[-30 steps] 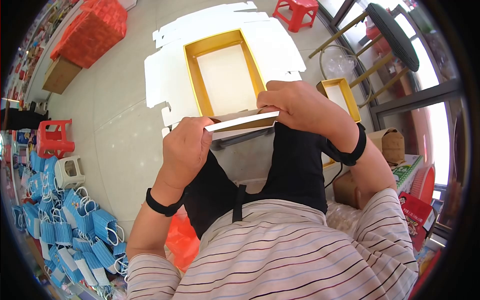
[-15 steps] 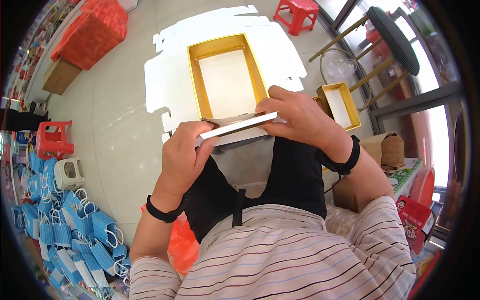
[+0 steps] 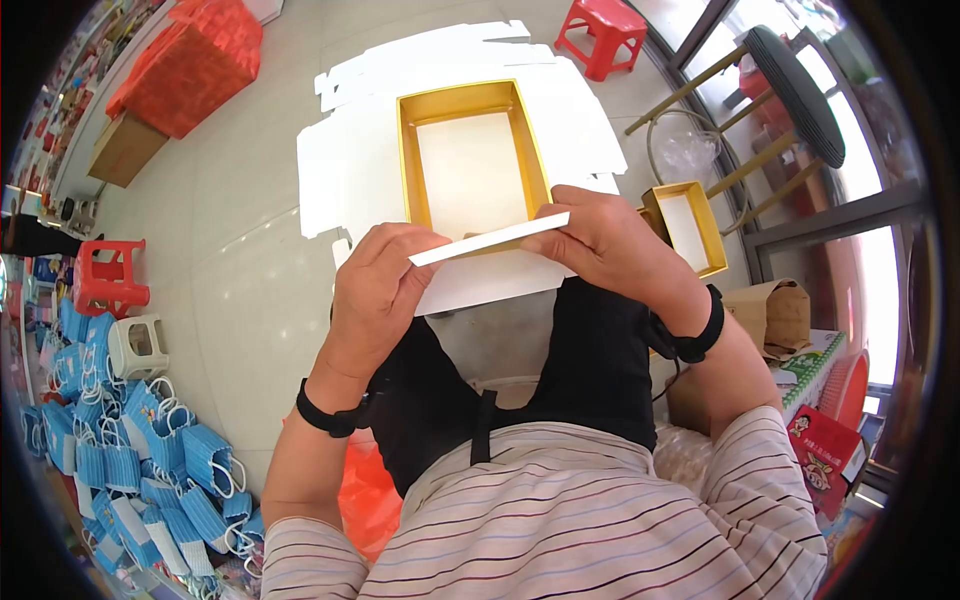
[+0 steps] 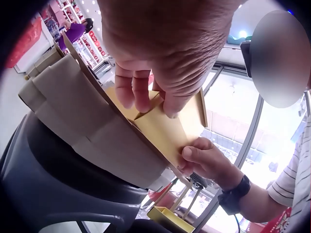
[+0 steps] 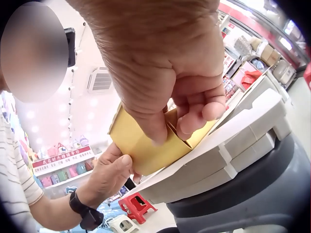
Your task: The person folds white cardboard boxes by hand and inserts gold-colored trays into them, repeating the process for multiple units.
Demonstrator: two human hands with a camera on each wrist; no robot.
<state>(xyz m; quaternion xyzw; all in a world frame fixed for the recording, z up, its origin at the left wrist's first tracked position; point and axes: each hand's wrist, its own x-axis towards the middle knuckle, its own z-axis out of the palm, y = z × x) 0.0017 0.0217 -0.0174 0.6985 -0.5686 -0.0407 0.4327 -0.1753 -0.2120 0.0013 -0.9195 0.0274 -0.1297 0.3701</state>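
Observation:
A gold-lined cardboard box (image 3: 459,100) with a white bottom lies on a pile of flat white cardboard sheets (image 3: 345,175). Its near wall stands up as a folded panel with a white edge (image 3: 490,238). My left hand (image 3: 380,275) pinches this panel at its left end, and my right hand (image 3: 605,240) pinches it at its right end. From the left wrist, the panel's outer gold face (image 4: 163,133) shows, with thumbs on it and fingers over its top edge. In the right wrist view, the fingers reach over the gold wall (image 5: 150,155) likewise.
The sheets rest on a dark grey plastic support (image 4: 73,165). A smaller gold box (image 3: 690,230) and a black round stool (image 3: 795,95) stand at the right. Red stools (image 3: 605,40) and a white stool (image 3: 138,345) are around. Blue bags (image 3: 150,450) heap at the left.
The box has shifted slightly right and down in the head view. The near panel's inner folds have gone from sight, and its white edge now runs straight between both hands.

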